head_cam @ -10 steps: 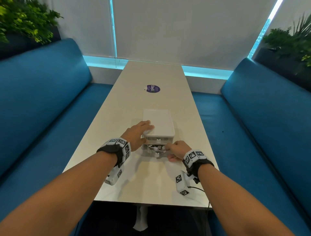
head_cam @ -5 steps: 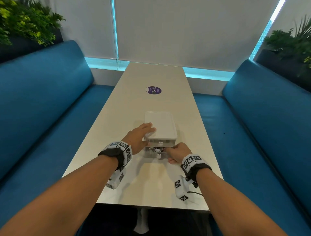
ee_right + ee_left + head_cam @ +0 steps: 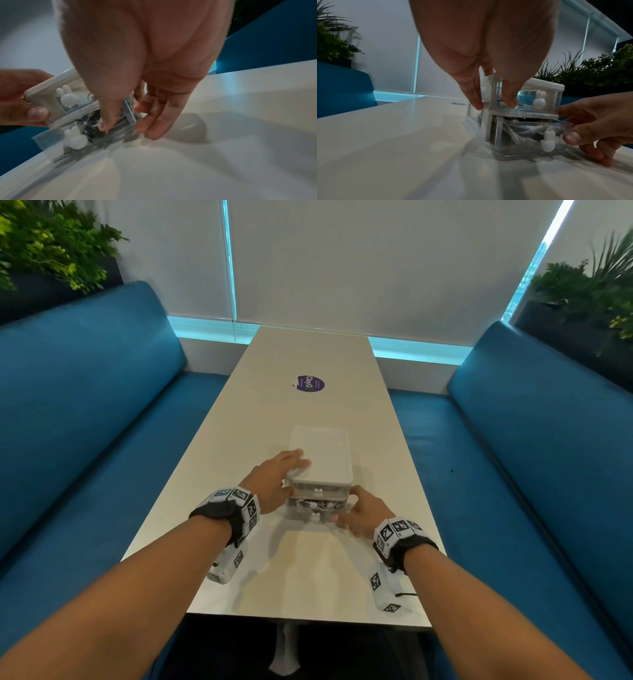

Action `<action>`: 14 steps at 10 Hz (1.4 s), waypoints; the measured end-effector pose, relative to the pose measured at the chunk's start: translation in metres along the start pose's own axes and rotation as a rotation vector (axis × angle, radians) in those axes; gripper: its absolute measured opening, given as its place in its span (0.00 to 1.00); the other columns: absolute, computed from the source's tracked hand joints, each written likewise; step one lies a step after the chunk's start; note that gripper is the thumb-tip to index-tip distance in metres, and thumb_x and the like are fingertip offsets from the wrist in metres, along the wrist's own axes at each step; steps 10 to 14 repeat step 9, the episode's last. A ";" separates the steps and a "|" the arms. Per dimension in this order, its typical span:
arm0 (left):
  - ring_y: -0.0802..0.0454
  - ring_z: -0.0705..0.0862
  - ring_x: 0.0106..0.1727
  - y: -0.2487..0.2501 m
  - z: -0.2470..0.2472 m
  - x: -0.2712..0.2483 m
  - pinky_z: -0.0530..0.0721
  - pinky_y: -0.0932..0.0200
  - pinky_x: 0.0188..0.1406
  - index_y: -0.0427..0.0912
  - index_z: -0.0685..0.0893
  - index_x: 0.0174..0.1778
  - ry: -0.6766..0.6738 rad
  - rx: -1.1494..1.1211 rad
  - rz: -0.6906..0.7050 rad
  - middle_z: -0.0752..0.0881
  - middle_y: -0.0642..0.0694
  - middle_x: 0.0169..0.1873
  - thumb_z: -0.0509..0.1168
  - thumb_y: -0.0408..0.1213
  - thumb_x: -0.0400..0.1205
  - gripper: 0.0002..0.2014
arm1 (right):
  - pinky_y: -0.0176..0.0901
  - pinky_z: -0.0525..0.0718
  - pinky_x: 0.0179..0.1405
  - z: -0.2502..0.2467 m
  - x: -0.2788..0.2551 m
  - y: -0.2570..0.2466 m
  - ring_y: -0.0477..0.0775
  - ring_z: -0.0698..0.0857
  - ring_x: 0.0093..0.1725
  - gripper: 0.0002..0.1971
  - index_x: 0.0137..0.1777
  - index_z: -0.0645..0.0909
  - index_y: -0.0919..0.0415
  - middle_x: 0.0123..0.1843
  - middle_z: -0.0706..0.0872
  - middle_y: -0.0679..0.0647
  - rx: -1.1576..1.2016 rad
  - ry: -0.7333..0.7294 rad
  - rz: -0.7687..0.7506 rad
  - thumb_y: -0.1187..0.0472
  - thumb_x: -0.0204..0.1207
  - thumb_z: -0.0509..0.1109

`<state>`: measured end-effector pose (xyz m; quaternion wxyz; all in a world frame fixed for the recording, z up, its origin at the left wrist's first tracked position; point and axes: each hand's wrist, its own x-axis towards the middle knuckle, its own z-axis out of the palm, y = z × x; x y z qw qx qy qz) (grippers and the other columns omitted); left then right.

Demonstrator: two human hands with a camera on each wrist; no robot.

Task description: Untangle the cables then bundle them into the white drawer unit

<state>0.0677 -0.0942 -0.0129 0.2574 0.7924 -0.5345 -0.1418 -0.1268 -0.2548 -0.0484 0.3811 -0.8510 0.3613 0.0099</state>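
From the head view I saw a long, pale, matte desk running away between two blue upholstered benches, toward lowered white blinds with a cyan strip of light beneath. Leafy plants in dark planters stood behind both bench backs, and a round purple sticker lay farther up the desk. The small white two-tier drawer unit with clear drawers sat near the desk's near end. My left hand clasped its left top corner; my right hand was at the front right of the clear lower drawer, which stuck out a little.

In the left wrist view, the left hand's fingers lay down the unit's left wall while its thumb pressed the clear upper drawer front beside a white rabbit-shaped knob. The bundled white cables lay inside the lower drawer.

In the right wrist view, the right hand's thumb pressed the lower drawer's clear front and its fingers curled round the drawer's right corner, pinching it.

Compared with a second before, the lower drawer had been pushed further in, less of its contents showing, while the left hand had kept bracing the unit.
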 end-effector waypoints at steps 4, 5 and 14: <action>0.53 0.71 0.80 0.003 0.005 -0.003 0.75 0.45 0.74 0.58 0.72 0.80 0.024 -0.006 0.011 0.63 0.60 0.84 0.69 0.28 0.80 0.33 | 0.49 0.87 0.45 0.001 0.001 -0.007 0.55 0.87 0.43 0.23 0.62 0.74 0.48 0.46 0.87 0.52 -0.132 0.148 0.002 0.44 0.70 0.77; 0.55 0.69 0.81 0.000 0.008 -0.003 0.74 0.43 0.75 0.60 0.71 0.80 0.039 -0.023 0.004 0.62 0.62 0.84 0.68 0.27 0.80 0.34 | 0.48 0.86 0.46 0.001 0.002 -0.008 0.55 0.87 0.44 0.24 0.62 0.75 0.49 0.47 0.87 0.52 -0.101 0.127 0.003 0.44 0.70 0.77; 0.55 0.71 0.78 -0.009 0.027 -0.030 0.82 0.52 0.69 0.62 0.55 0.87 0.194 -0.388 -0.039 0.46 0.73 0.84 0.69 0.29 0.83 0.43 | 0.47 0.84 0.52 0.010 -0.011 -0.001 0.51 0.88 0.50 0.35 0.78 0.66 0.53 0.45 0.89 0.47 0.137 0.102 0.014 0.43 0.75 0.74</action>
